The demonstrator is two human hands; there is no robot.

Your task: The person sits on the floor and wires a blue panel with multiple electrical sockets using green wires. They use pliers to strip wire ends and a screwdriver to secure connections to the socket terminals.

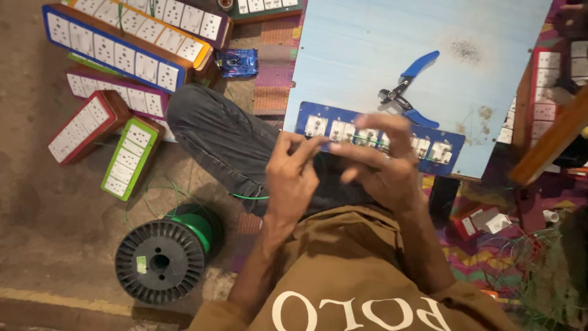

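Hands work close together at the near edge of the light blue board [367, 43]: the left hand [293, 178] pinches a thin green wire [367, 142] between thumb and fingertips, and the right hand [383, 162], blurred, has its fingers spread over the blue socket strip [441, 150], so whether it grasps the wire cannot be told. The strip lies along the near edge of the board, and blue-handled pliers [410, 89] lie just beyond it, toward the middle. On the floor beside the left knee stands a black spool of green wire [162, 257], and finished socket boxes [116, 55] are stacked further left.
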